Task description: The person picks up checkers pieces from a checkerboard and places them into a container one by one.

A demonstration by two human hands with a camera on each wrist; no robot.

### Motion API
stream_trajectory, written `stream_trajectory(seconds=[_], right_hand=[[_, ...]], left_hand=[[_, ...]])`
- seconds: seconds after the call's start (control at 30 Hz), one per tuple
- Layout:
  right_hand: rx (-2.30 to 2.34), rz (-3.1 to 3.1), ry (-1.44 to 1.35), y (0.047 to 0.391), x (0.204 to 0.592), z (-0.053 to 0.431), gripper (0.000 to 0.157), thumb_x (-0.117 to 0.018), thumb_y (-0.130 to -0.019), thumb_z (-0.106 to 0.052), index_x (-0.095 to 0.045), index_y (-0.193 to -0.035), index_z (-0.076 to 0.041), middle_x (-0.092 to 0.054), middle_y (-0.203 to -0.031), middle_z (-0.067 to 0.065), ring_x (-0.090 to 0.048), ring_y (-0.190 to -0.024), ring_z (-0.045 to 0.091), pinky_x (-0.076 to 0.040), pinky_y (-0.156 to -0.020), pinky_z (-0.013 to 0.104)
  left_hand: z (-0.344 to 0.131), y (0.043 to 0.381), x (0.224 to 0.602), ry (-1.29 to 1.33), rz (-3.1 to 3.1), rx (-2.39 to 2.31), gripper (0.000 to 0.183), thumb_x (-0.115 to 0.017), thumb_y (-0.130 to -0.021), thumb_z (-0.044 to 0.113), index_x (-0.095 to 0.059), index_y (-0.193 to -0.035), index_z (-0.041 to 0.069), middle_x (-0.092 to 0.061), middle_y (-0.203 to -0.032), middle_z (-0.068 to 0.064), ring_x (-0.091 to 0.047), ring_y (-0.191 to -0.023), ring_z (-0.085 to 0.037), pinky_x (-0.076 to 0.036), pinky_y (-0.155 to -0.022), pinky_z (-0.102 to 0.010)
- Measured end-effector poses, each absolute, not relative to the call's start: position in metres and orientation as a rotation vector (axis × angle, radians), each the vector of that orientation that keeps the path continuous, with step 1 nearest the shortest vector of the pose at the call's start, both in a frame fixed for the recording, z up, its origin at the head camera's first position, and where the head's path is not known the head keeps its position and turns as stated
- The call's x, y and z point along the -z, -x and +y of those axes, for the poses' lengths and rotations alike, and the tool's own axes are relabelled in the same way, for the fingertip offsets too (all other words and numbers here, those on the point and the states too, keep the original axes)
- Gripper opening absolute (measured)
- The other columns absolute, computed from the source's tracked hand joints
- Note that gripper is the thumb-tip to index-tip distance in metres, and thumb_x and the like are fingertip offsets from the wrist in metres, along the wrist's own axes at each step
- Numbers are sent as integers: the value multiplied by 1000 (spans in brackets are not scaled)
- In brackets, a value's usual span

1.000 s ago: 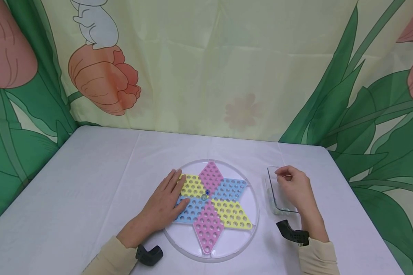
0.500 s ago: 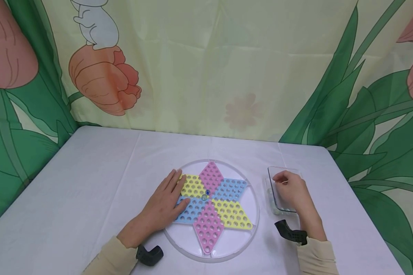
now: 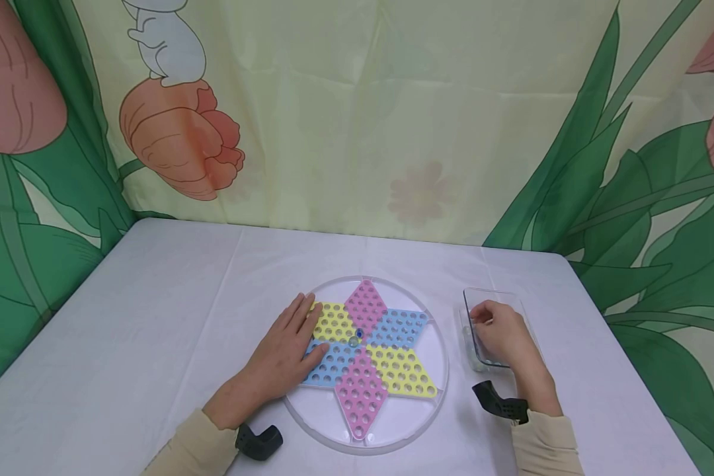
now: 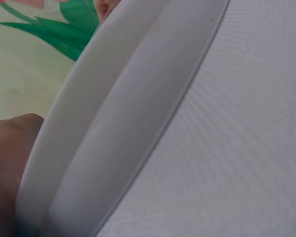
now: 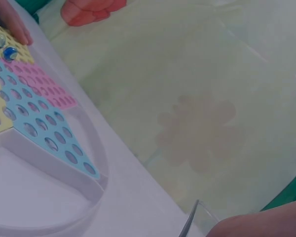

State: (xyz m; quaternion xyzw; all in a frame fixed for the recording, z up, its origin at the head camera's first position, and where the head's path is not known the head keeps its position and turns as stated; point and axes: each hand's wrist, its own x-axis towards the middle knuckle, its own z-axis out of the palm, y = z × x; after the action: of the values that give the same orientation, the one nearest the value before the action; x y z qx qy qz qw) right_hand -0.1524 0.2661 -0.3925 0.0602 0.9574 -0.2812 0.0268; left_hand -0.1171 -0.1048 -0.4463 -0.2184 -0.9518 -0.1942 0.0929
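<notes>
A round Chinese checkers board [image 3: 361, 393] with a pink, yellow and blue star lies on the table. Near its centre sit a dark blue marble [image 3: 359, 333] and a clear marble [image 3: 354, 342]; both also show in the right wrist view. My left hand [image 3: 282, 354] rests flat on the board's left side, fingers straight, covering parts of the yellow and blue points. To the right stands a clear box [image 3: 473, 330]. My right hand [image 3: 502, 330] is over it, fingers curled and pointing into it. Whether the fingertips hold anything I cannot tell.
The table [image 3: 172, 311] has a white cover. Behind its far edge hangs a cloth [image 3: 333, 132] printed with flowers and leaves. Black wrist cameras sit on both wrists. Pale greenish shapes show through the box's near left corner.
My right hand has moved slightly left and lower into the box. The left hand, the board and its two marbles have not moved.
</notes>
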Motion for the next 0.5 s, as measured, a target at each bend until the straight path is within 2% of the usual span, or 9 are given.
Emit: stream_trajectory(seconds=[0.23, 0.5], right_hand=[[863, 2956, -173, 152, 391, 265, 22, -53, -90, 1, -64, -109, 3, -65, -100, 20, -59, -91, 32, -55, -75, 43], [854, 2974, -198, 150, 387, 263, 22, -52, -95, -4, -63, -113, 1, -65, -108, 22, -59, -95, 34, -56, -81, 47]], left_hand=[[-104, 118, 447, 647, -2827, 563, 71, -56, -96, 41, -37, -151, -2, -27, -162, -19, -18, -153, -37, -25, -122, -53], [-105, 118, 447, 646, -2825, 559, 72, -56, -96, 41, -37, -151, -1, -27, -162, -19, -18, -153, -36, -25, -122, -52]])
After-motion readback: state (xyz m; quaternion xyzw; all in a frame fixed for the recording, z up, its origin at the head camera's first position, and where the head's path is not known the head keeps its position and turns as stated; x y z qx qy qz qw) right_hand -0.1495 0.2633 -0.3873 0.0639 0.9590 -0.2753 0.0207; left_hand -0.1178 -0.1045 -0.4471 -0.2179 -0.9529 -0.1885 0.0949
